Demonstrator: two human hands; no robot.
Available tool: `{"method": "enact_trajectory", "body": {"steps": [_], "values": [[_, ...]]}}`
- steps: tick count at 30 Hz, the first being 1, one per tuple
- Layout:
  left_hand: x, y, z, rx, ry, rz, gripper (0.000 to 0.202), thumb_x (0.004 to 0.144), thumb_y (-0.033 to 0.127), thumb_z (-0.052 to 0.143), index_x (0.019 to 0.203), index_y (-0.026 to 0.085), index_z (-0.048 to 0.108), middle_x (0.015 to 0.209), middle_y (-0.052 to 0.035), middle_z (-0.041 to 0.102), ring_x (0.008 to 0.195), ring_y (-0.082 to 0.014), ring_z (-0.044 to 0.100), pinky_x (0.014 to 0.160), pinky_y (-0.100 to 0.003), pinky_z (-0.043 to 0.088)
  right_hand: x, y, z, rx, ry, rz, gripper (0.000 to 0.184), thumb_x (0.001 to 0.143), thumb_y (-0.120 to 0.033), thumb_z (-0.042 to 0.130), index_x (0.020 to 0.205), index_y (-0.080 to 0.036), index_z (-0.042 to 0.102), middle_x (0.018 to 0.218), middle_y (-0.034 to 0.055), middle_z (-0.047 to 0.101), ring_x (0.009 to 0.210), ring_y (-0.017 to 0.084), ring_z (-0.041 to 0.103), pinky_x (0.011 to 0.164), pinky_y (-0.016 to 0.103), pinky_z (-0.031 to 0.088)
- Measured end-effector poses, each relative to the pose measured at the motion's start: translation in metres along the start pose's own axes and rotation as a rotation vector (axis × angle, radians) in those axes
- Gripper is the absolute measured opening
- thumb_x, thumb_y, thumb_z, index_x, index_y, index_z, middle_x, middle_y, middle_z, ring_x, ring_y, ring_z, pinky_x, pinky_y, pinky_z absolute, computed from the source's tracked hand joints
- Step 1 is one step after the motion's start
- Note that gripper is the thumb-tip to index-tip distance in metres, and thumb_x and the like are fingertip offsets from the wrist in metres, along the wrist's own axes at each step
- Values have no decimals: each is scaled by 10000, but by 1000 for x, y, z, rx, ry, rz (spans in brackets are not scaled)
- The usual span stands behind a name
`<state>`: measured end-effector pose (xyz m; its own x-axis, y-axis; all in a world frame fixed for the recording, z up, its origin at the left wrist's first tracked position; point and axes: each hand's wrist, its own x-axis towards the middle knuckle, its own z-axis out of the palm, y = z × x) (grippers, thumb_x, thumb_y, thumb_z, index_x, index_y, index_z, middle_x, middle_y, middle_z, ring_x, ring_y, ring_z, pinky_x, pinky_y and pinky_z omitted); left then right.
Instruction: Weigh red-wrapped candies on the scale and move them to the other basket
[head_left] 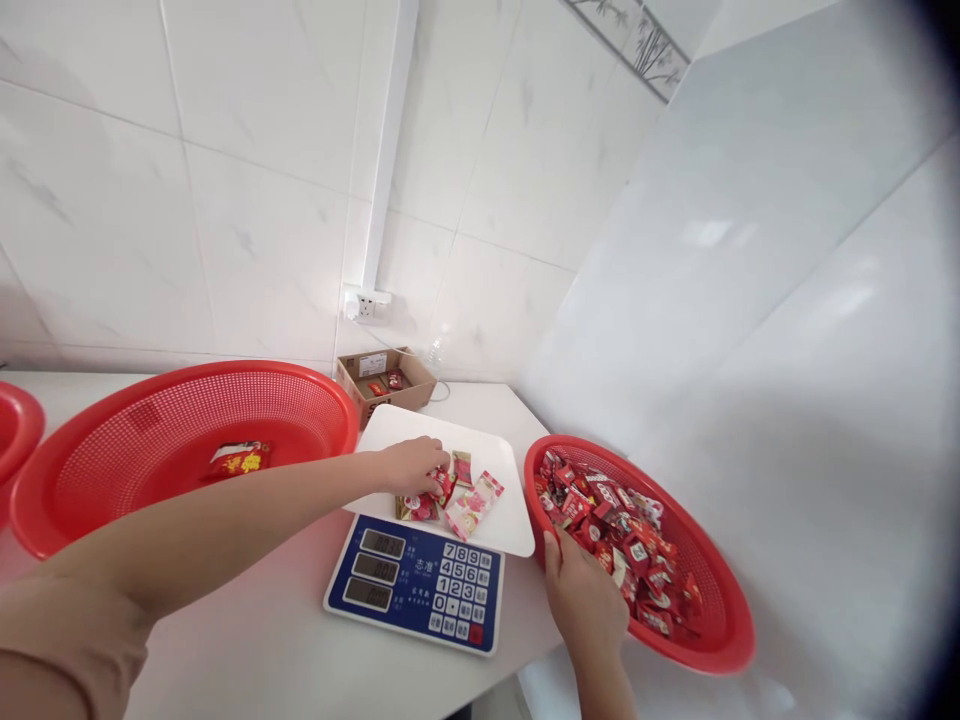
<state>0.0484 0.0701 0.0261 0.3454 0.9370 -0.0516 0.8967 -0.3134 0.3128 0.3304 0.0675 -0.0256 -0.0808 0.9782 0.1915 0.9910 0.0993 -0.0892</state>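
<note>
My left hand (411,466) reaches over the white tray (420,425) of a blue electronic scale (420,580), its fingers curled down onto several wrapped candies (457,492) lying there. My right hand (583,600) rests at the near rim of a red basket (720,640) full of red wrapped candies (622,535), fingers bent into the pile. What those fingers hold is hidden.
A large red mesh basket (150,420) on the left holds one red packet (238,460). Another red basket's edge (15,425) shows at far left. A small cardboard box (384,378) stands by the tiled wall, below a socket (365,305).
</note>
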Motion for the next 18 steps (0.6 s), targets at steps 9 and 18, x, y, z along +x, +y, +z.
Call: {"method": "enact_trajectory", "body": {"steps": [9,18], "values": [[-36,-13,-12,-181,170,-217,309,918,387,511,1109,151,562,934,-39,629,751,-139,611,686,-325,533,-1,-2,-2,-16,1,-2,529,971,-399,229,1250,-161,609,1154,119,679,996,255,647,798,354,504],[-107,-60,-55,9,282,-432,273,908,409,414,879,200,588,726,-39,608,662,-213,577,655,-369,455,-1,-4,-2,-11,-8,40,511,973,-389,252,1271,-156,597,1148,124,680,1026,255,634,848,344,483]]}}
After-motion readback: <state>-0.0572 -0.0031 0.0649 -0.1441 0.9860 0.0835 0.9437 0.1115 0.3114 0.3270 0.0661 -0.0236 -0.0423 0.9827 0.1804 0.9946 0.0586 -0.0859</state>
